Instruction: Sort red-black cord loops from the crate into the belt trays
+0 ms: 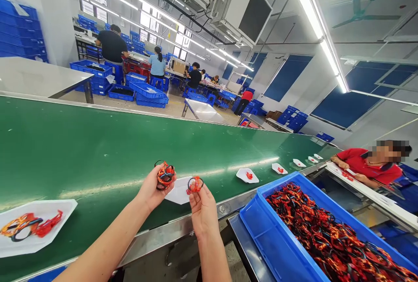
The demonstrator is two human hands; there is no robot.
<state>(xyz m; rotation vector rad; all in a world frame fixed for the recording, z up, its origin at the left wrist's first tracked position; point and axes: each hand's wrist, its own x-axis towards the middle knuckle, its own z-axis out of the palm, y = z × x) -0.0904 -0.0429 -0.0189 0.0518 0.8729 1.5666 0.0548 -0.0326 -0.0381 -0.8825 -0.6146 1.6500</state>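
My left hand [153, 188] is closed around a bunch of thin orange, red and black looped bands [166, 176], too tangled to tell their exact kind. Between the thumb and fingertips of my right hand [203, 206] is a small orange and black looped band [196, 184]. Both hands are over the near edge of a green conveyor belt [107, 142]. Just behind them, partly covered by my fingers, lies a white angular tray [179, 191]. At the lower left, another white tray [62, 213] holds orange and black loops beside a red piece.
To my right stands a blue bin [277, 238] heaped with similar loops. Further along the belt sit several white trays [241, 179] with red pieces. A person in a red top [352, 162] works at the far right. Tables, stacked blue crates [22, 34] and seated people lie beyond.
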